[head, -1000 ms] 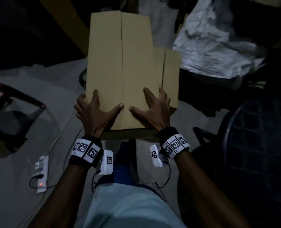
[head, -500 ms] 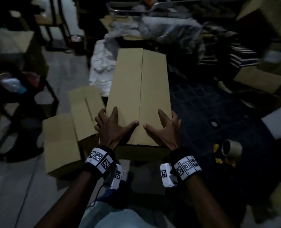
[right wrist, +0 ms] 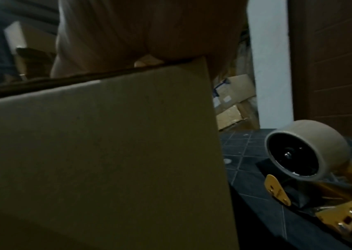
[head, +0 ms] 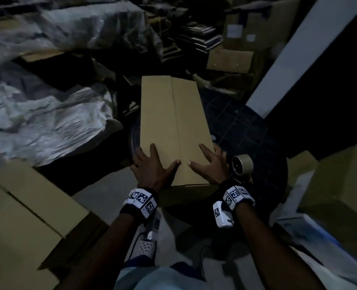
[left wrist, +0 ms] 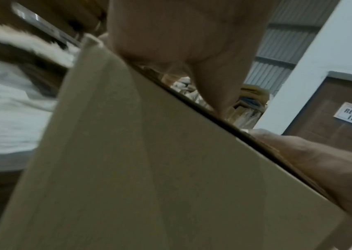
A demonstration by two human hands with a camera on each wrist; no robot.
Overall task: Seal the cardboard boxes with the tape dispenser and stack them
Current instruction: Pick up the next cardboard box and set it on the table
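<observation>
The left hand (head: 152, 170) lies flat on the near left part of the top of a long tan cardboard box (head: 174, 122), its fingers spread and straight and its thumb reaching toward the centre seam. The right hand (head: 212, 167) lies the same way on the near right part, thumb pointing in at the seam and the outer fingers running over the box's right edge. Neither hand curls round anything; both press down with relaxed, extended fingers. The box stretches straight away from both hands, its two top flaps closed and meeting along a seam that runs between the thumbs. No tape shows on that seam, though the light is dim and a clear strip might escape notice.

Left of the left hand, and nearer the person, sits a large tan cardboard carton (head: 27, 210) with its flaps closed. Beyond the left hand, further out, lies a crumpled pale plastic sheet (head: 48, 122). Right of the right hand and nearer the person stands another tan cardboard box (head: 340, 181). Under the box and reaching past the right hand is a dark tiled floor mat (head: 246, 130).

Just beside the right hand, on its outer side, rests a yellow-framed tape dispenser (right wrist: 311, 184) loaded with a roll of beige tape (head: 242, 164). The dispenser lies on the mat, apart from the box, and neither hand touches it.
</observation>
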